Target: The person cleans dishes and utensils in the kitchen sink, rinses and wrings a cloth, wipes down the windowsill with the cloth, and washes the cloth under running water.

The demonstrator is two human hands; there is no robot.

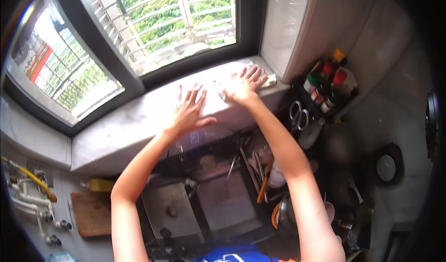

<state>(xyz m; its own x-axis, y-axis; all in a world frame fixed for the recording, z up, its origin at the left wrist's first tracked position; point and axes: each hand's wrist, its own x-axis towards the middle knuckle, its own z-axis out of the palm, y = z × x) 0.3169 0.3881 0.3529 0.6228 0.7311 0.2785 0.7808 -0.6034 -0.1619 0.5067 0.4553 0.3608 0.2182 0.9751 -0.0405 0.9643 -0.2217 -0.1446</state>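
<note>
Both arms reach forward over the sink to a pale marble windowsill [134, 122]. My left hand [189, 111] is at the sill with its fingers spread and nothing in it; glare hides whether its palm touches the stone. Farther right, my right hand [244, 86] lies flat, fingers apart, on a crumpled whitish cloth [269, 80] near the sill's right end. Part of the cloth is hidden under the palm, and bright light washes out its left side.
Below the sill is a double-basin sink [169, 211]. Left of it stand a wooden cutting board [93, 214] and a yellow bottle [98, 185]. To the right are scissors [298, 115], capped bottles [327, 88] and utensils. A dark-framed window [144, 83] rises behind the sill.
</note>
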